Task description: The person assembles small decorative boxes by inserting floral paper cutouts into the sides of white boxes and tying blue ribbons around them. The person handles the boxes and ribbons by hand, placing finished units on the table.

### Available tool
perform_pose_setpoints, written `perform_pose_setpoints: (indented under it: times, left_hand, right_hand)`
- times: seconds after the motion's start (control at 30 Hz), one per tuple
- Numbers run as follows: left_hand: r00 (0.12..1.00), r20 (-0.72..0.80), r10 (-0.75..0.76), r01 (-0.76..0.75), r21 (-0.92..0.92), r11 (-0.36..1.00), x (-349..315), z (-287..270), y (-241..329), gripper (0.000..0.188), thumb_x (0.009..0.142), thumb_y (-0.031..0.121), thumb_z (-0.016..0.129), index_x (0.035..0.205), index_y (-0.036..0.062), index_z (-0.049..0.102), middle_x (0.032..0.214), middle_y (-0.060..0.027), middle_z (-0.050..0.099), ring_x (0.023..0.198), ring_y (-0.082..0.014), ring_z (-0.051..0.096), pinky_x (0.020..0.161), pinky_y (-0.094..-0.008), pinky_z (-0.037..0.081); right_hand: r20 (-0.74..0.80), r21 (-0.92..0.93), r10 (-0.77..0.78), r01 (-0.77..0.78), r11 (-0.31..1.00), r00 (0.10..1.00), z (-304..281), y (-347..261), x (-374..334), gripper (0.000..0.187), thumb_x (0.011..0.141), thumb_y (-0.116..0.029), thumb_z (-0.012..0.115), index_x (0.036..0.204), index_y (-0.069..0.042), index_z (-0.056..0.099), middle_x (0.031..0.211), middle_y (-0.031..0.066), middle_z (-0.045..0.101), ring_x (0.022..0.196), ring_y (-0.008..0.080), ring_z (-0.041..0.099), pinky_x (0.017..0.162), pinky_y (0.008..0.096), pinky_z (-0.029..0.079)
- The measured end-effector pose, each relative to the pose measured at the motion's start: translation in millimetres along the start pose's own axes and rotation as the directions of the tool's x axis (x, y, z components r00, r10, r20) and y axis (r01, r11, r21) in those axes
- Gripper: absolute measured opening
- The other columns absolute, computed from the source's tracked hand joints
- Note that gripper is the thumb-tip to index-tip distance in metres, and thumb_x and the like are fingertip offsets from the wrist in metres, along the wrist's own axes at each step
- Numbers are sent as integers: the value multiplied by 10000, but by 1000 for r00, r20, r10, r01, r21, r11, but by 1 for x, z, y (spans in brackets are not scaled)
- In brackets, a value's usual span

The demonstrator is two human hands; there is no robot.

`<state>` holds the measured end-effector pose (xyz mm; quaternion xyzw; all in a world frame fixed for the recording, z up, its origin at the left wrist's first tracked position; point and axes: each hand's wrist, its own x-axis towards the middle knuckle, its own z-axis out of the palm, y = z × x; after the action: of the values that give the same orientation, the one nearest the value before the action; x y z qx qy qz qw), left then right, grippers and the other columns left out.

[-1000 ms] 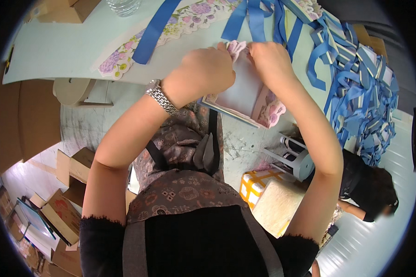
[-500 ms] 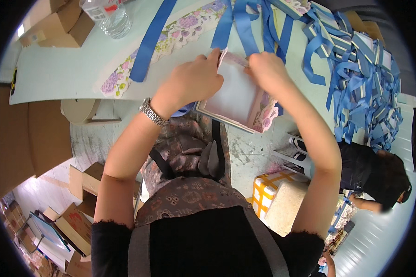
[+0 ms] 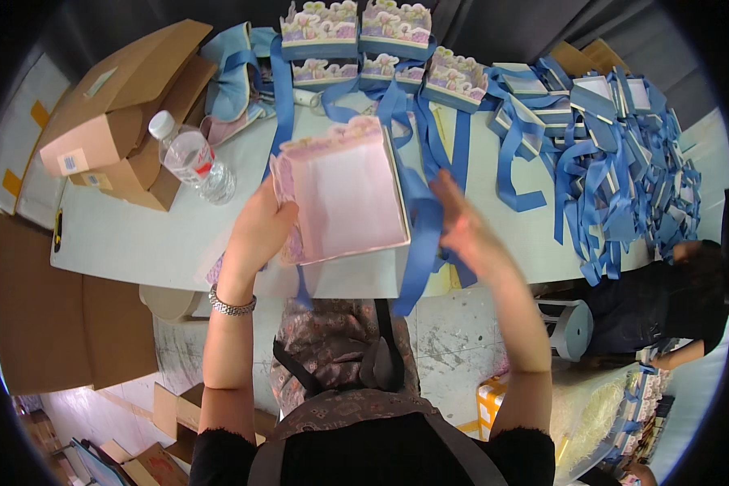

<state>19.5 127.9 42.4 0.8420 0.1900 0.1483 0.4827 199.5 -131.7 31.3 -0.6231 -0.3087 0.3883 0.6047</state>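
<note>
My left hand [image 3: 261, 227] grips the left wall of a square, shallow gift box [image 3: 348, 198], thumb over its scalloped floral edge. Pale pink inside, the box is tilted and held above the table, with nothing in it. Blue ribbon [image 3: 423, 243] hangs along its right side, its end dropping past the table's front edge. Close to that ribbon is my right hand [image 3: 466, 231], somewhat blurred, fingers apart and apparently off the box.
Several finished-looking floral boxes [image 3: 320, 32] stand stacked at the back. A large pile of blue-ribboned boxes [image 3: 616, 162] covers the right end. A water bottle [image 3: 194, 162] and brown cartons [image 3: 125, 105] are at left. Another person [image 3: 664, 300] is at the far right.
The box has moved up and left, away from my body, and turned. My right hand has come off its edge to the right; my left hand now holds its left wall.
</note>
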Motion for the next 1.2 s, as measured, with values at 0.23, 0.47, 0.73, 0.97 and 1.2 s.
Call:
perform_pose_setpoints:
  times: [0.23, 0.47, 0.73, 0.97, 1.2]
  left_hand:
    - [974, -133, 181, -215, -308, 927, 78, 6, 83, 565, 900, 300, 504, 1370, 13, 379, 1236, -206, 533, 1013, -291, 601, 801, -350, 488]
    - [890, -331, 314, -398, -225, 889, 71, 24, 61, 492, 933, 210, 500, 1381, 35, 393, 1420, -130, 401, 1117, -218, 566, 866, -307, 489]
    - [966, -238, 99, -123, -89, 988, 17, 93, -63, 496, 807, -99, 491, 1287, 26, 475, 1346, -134, 485, 954, -193, 601, 755, -264, 507]
    - [965, -240, 101, -103, 7, 995, 30, 92, -61, 468, 765, -94, 513, 1219, 16, 526, 1125, -122, 583, 825, -173, 597, 659, -251, 515]
    - [971, -224, 84, -72, 64, 995, 27, 96, -62, 448, 751, -92, 510, 1182, 18, 558, 1028, -100, 586, 794, -161, 590, 642, -251, 508]
  right_hand:
    - [-281, 226, -184, 251, 941, 942, 3, -61, 43, 839, 798, -438, 677, 1415, -56, 255, 1338, 132, 442, 1247, 264, 433, 1019, 407, 376]
    - [-731, -171, -606, 775, 608, 314, -231, -220, 125, 377, 884, -273, 603, 1202, -106, 491, 1125, 65, 573, 1078, 227, 545, 934, 475, 448]
    - [-761, -59, -442, 628, 776, 475, -281, -173, 239, 494, 786, -298, 700, 1198, -114, 498, 1106, 78, 535, 1068, 212, 497, 868, 456, 440]
    - [-590, 304, 104, 100, 947, 801, -275, -61, 273, 543, 831, -520, 480, 1189, -120, 562, 1179, 83, 589, 1072, 200, 548, 892, 421, 430]
    - [-786, -349, -185, -177, 920, 590, -271, -42, 273, 842, 791, -708, 438, 1255, -13, 542, 1286, 194, 530, 1191, 321, 489, 1009, 417, 336]
